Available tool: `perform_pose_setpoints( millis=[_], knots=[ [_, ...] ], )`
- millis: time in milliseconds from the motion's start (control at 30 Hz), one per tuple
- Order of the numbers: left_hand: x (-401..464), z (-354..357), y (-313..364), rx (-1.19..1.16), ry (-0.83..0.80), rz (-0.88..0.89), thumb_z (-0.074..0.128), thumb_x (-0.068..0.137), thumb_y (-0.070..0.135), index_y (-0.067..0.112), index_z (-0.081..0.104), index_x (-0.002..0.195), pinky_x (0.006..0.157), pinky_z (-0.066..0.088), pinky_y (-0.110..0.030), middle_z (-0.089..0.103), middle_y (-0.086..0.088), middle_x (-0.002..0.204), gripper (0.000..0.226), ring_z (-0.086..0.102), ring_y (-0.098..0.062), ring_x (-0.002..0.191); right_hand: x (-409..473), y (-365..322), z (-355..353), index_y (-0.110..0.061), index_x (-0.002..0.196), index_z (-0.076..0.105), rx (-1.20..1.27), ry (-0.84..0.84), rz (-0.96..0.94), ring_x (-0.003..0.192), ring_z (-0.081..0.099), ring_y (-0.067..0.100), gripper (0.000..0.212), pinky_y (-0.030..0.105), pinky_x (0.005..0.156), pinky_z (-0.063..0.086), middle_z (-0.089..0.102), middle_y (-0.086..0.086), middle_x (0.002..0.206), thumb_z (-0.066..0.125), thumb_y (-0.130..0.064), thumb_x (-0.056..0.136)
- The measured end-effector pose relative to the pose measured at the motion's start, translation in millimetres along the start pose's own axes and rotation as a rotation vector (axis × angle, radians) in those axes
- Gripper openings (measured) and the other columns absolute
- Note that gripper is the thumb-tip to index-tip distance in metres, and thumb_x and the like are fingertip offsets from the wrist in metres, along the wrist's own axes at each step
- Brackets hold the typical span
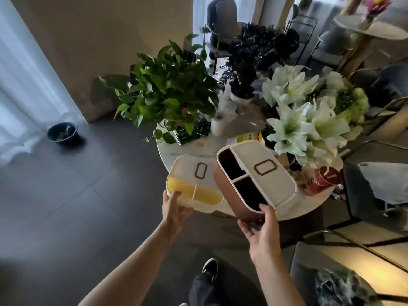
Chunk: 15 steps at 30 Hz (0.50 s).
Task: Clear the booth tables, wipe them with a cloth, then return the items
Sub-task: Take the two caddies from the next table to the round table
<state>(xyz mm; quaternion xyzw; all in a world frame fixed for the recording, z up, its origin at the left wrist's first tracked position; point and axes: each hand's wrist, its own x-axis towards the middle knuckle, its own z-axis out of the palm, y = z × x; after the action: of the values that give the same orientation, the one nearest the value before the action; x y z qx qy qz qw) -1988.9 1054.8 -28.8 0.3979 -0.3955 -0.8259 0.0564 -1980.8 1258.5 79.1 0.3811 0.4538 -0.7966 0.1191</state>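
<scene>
Head view. Left hand (174, 208) grips yellow box (194, 184) at near edge of round table (189, 149). Right hand (262, 230) grips brown box (254, 175), tilted, lifted just above table. Plant (167, 93), flowers (309, 120), roll (218, 124), cup (322, 182) crowd table beyond. Clearing or returning: cannot tell. No cloth seen.

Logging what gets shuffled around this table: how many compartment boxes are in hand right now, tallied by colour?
Yellow compartment box, gripped by the left hand: 1
Brown compartment box, gripped by the right hand and tilted above the round table: 1
Total: 2
</scene>
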Motion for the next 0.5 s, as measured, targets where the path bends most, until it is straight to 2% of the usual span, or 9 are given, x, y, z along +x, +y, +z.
perform_pose_setpoints(
  millis=[67, 167, 267, 400, 500],
  knots=[
    [20, 13, 1, 0.008, -0.027, -0.014, 0.049, 0.097, 0.011, 0.033, 0.057, 0.105, 0.091, 0.054, -0.063, 0.062, -0.012, 0.114, 0.025, 0.066, -0.042, 0.099, 20, -7, 15, -0.013, 0.099, 0.059, -0.024, -0.007, 0.001, 0.103, 0.060, 0.035, 0.013, 0.042, 0.088, 0.055, 0.059, 0.017, 0.108, 0.061, -0.025, 0.093],
    [53, 34, 6, 0.042, -0.027, -0.022, 0.049, 0.096, 0.010, 0.031, 0.056, 0.120, 0.095, 0.052, -0.062, 0.063, -0.014, 0.120, 0.032, 0.067, -0.040, 0.100, 55, -16, 39, -0.014, 0.105, 0.060, -0.038, 0.001, 0.007, 0.102, 0.061, 0.034, 0.016, 0.038, 0.080, 0.055, 0.060, 0.017, 0.111, 0.061, -0.025, 0.093],
    [83, 52, 16, 0.037, -0.028, -0.039, 0.050, 0.097, 0.010, 0.027, 0.050, 0.132, 0.090, 0.057, -0.051, 0.058, -0.016, 0.127, 0.039, 0.067, -0.038, 0.098, 83, -26, 65, -0.015, 0.111, 0.061, -0.041, -0.013, 0.011, 0.108, 0.061, 0.035, 0.021, 0.038, 0.080, 0.055, 0.061, 0.016, 0.114, 0.061, -0.024, 0.093],
    [117, 70, 24, 0.054, -0.020, -0.079, 0.054, 0.098, 0.014, 0.026, 0.045, 0.145, 0.074, 0.063, -0.040, 0.053, -0.018, 0.133, 0.049, 0.066, -0.042, 0.103, 108, -38, 94, -0.018, 0.099, 0.059, -0.041, -0.030, 0.014, 0.104, 0.060, 0.033, 0.006, 0.043, 0.089, 0.054, 0.059, 0.015, 0.109, 0.060, -0.021, 0.094],
    [136, 77, 26, 0.056, -0.041, -0.089, 0.056, 0.099, 0.017, 0.028, 0.043, 0.147, 0.074, 0.063, -0.037, 0.052, -0.019, 0.136, 0.051, 0.067, -0.039, 0.101, 125, -43, 116, -0.018, 0.098, 0.058, -0.050, -0.040, 0.019, 0.098, 0.061, 0.031, 0.003, 0.043, 0.090, 0.053, 0.059, 0.014, 0.105, 0.059, -0.019, 0.095]
  ],
)
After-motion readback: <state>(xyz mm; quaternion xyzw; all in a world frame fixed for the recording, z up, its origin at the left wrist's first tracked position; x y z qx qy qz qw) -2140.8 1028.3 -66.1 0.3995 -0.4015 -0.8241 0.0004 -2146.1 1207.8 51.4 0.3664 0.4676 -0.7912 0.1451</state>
